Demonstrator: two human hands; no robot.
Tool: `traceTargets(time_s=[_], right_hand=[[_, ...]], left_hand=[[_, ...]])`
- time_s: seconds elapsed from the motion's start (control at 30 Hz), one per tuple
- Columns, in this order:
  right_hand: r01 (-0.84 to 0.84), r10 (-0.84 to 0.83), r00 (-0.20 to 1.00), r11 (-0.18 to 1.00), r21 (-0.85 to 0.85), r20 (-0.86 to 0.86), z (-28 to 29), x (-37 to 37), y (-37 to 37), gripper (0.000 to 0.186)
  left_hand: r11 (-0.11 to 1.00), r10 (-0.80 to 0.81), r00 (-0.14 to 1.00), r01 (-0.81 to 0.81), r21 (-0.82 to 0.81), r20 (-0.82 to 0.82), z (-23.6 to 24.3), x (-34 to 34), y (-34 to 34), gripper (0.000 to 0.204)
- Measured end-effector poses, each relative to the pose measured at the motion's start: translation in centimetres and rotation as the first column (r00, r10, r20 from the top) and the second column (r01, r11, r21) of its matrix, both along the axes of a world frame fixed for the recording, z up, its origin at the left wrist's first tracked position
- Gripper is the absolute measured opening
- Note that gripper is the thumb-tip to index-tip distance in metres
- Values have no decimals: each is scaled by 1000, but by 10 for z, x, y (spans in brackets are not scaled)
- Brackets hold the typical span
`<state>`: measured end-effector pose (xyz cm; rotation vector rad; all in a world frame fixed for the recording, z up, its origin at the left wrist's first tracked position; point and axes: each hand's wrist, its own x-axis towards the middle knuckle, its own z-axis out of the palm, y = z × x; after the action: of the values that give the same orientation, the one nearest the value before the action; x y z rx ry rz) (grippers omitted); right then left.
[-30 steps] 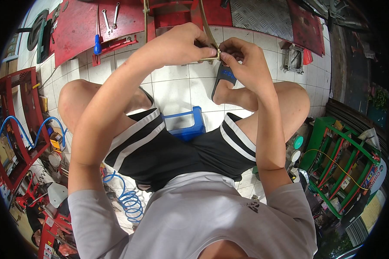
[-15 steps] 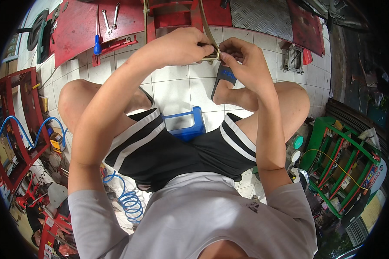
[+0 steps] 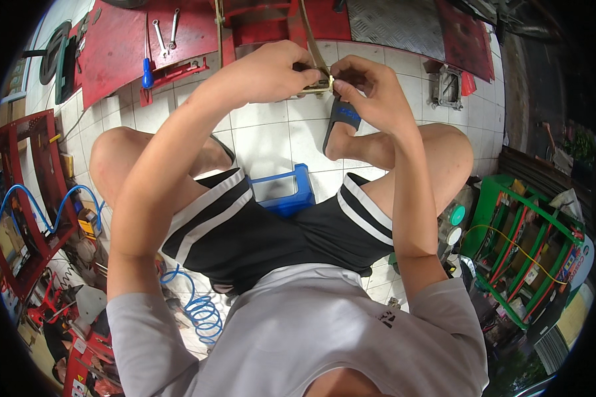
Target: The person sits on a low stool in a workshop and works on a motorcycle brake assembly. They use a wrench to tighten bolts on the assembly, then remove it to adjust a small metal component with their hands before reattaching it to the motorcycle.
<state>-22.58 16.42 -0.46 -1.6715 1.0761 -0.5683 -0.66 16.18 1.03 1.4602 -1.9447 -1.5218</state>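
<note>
A brass-coloured metal buckle is between my two hands, low in front of the red platform. An olive webbing strap runs down to it from above. My left hand is closed, its thumb and curled fingers on the buckle's left part; the fingers partly hide it. On the other side, my right hand pinches the buckle's right end between thumb and fingers. A second stretch of olive strap hangs farther left, beside a red metal frame.
Two wrenches and a blue-handled screwdriver lie on the red platform. Between my legs stands a blue stool. A green tool cart is at right, a red rack and coiled blue hose at left.
Both hands and the buckle have shifted very slightly left in the picture, as has the background. The hold on the buckle looks the same.
</note>
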Motion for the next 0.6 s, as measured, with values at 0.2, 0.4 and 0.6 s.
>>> traceTargets(time_s=[0.2,0.4,0.6], right_hand=[[-86,92,995,988,-125,44,-12,-6,-3,16],[40,-50,976,998,50,214,-18,-9,-5,19],[173,-452,759,834,524,469,-2,2,-13,48]], left_hand=[[999,29,999,-28,21,-41,0,2,1,30],[918,80,988,-125,-377,-132,-6,-2,1,23],[732,64,989,-137,-667,-133,4,-21,-12,18]])
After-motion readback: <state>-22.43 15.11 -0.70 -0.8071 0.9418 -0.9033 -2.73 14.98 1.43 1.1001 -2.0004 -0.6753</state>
